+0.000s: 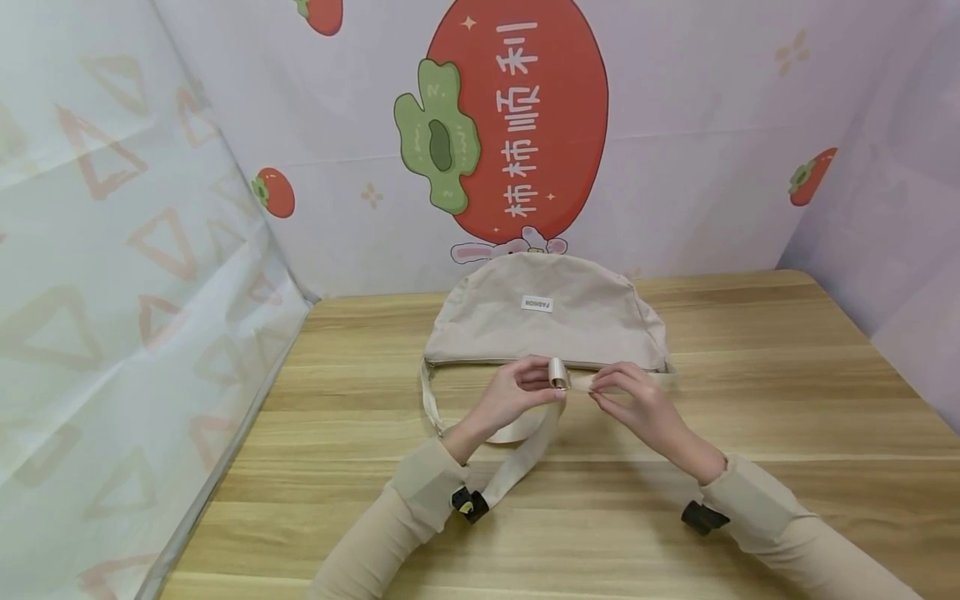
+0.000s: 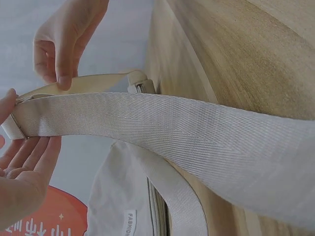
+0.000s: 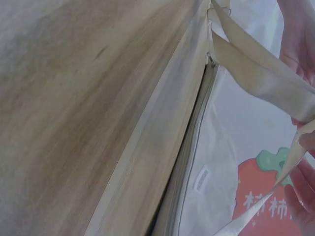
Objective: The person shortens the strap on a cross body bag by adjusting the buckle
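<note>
A beige shoulder bag with a white label lies on the table, its zipper edge facing me. Its webbing strap loops out in front of it. My left hand pinches the strap at its metal slider buckle, where the webbing folds over in a small loop. To the right of that, my right hand pinches the strap between thumb and fingers. A short stretch of strap runs between the two hands, above the table. The left wrist view shows the strap's broad woven face.
The wooden table reaches back to a cloth backdrop printed with persimmons. Another patterned cloth hangs along the left side. Black wrist cameras are worn below both beige sleeves.
</note>
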Tool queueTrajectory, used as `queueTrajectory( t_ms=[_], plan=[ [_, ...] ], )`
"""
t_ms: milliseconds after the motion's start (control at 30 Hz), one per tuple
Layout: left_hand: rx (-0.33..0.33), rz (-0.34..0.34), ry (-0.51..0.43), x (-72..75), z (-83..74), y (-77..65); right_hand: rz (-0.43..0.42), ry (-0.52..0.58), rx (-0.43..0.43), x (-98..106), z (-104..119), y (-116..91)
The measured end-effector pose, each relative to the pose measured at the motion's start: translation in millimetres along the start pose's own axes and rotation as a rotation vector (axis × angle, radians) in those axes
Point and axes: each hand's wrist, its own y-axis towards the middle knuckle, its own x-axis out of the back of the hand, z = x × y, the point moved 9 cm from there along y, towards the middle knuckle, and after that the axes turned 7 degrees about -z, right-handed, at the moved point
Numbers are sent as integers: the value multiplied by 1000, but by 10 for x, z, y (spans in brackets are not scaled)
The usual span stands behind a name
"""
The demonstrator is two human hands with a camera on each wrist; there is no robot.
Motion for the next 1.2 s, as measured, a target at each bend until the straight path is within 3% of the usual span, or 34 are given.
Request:
queueTrajectory(
  t_ms=[433,633,933,1033,1200],
  plan=[
    [9,6,-22,-14,37,-24,-41,0,-8,-10,6,27],
    [23,0,-8,-50,48,-6,-19,11,-49,-50,7,48],
    [28,28,32,-119,-177,-69,-41,-6,-21,-80,63,101],
    [28,35,38,-127,-172,-58,-59,-15,5,-83,98,119],
    [26,32,18,-109,-6,36,-60,-21,8,-86,114,128]
  ],
)
